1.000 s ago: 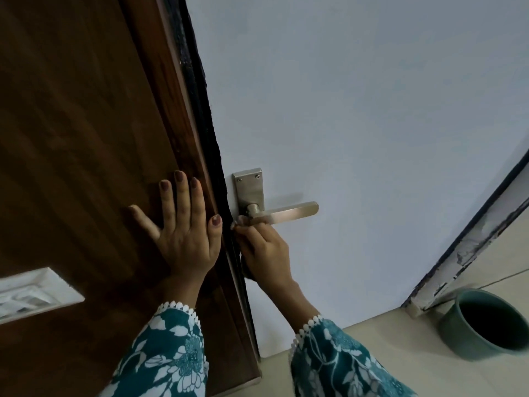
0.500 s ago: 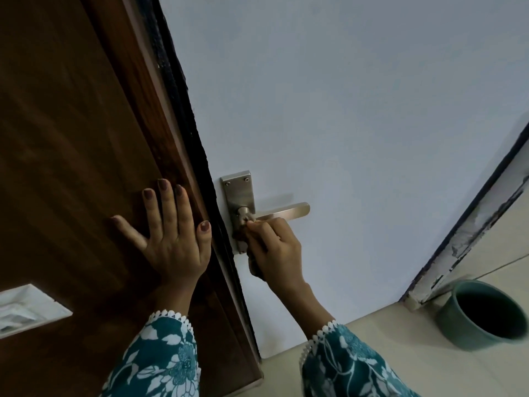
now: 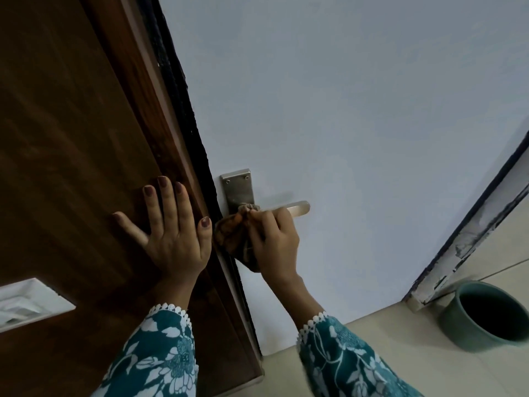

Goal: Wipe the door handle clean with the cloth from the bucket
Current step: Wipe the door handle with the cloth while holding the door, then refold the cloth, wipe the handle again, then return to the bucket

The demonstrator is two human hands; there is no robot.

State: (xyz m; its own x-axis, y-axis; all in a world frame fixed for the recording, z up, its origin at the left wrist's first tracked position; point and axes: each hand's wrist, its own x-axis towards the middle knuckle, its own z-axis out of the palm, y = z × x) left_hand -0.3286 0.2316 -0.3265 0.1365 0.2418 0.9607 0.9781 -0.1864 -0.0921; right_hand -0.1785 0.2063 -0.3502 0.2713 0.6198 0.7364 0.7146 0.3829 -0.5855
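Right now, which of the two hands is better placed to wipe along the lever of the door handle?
The right hand. It already holds the cloth bunched against the base of the door handle, with the bare lever just beyond it. The left hand lies flat on the brown door, empty.

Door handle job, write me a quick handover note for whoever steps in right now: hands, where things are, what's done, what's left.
Left hand: flat and open on the brown wooden panel, bracing, holding nothing.
Right hand: closed around the bunched brown cloth, pressing it against the base of the door handle just under the metal backplate.
Bucket: on the floor at lower right, by the frame; no cloth visible in it.
Done: cloth fetched, wiping begun at the handle's pivot.
Left: wipe along the lever to its free end, which shows uncovered, and the backplate.
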